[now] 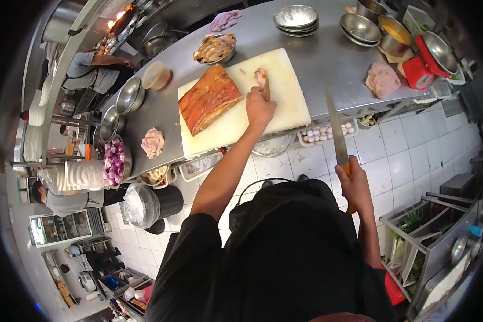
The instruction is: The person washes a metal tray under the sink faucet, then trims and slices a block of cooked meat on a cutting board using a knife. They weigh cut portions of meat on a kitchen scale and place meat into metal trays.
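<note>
On the white cutting board [231,129] lies a large slab of roast pork [209,102] with browned, glossy skin. To its right, my left hand [261,110] has its fingers closed on the near end of a narrow strip of roast pork [262,78]. My right hand [355,185] grips the orange handle of a long knife [336,126]. Its blade points up and away, past the board's right side and over the table's front edge, apart from the meat. Behind the slab stands a metal bowl heaped with cut meat [214,48].
Stacked metal bowls [295,21], a pot of yellow liquid [394,32] and a red scale [421,70] line the table's far and right parts. A bowl of red onions [115,161] stands left. Pale crumpled cloths [382,80] lie on the table. Other people [94,72] work at left.
</note>
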Action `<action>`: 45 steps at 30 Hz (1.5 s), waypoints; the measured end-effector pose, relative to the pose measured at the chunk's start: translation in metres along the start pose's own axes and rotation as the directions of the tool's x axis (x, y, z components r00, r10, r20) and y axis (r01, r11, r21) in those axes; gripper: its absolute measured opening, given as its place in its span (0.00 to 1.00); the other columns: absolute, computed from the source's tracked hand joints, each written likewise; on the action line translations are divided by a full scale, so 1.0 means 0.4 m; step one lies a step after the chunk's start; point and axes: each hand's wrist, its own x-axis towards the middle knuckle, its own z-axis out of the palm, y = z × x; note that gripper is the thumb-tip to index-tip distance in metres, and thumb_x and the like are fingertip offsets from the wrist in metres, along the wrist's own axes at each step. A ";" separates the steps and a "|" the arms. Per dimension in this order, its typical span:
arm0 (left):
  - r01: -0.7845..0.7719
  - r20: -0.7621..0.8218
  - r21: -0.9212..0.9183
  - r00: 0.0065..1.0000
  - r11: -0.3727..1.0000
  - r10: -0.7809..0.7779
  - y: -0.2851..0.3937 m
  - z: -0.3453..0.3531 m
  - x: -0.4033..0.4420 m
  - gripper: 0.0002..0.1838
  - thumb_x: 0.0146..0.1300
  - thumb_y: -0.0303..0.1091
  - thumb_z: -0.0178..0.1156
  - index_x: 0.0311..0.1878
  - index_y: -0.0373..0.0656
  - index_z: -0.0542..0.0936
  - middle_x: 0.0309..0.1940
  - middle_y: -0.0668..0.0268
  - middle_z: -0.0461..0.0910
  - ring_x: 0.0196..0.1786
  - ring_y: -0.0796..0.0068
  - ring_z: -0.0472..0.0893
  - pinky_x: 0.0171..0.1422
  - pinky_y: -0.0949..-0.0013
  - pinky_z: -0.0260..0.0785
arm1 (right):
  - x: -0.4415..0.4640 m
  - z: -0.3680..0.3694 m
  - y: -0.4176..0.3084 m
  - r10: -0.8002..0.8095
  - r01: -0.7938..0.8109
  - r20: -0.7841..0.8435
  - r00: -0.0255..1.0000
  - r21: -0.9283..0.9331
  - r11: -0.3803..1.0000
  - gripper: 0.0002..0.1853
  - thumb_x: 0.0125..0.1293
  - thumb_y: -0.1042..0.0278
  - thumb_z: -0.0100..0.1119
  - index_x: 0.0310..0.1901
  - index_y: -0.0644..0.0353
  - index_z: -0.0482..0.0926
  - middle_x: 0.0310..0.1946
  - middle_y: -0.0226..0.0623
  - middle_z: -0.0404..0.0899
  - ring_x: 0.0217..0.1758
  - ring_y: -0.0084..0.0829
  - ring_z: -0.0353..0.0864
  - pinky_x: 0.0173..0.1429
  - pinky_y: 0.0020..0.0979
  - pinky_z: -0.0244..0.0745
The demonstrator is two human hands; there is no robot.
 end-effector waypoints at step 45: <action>-0.538 -0.137 -0.299 0.841 0.788 0.523 -0.215 -0.121 -0.156 0.10 0.46 0.16 0.62 0.33 0.38 0.84 0.43 0.57 0.76 0.48 0.56 0.77 0.52 0.61 0.73 | 0.043 0.188 -0.228 -0.274 0.282 0.090 0.957 -0.493 0.823 0.13 0.71 0.64 0.52 0.48 0.65 0.67 0.22 0.58 0.78 0.31 0.63 0.78 0.36 0.57 0.71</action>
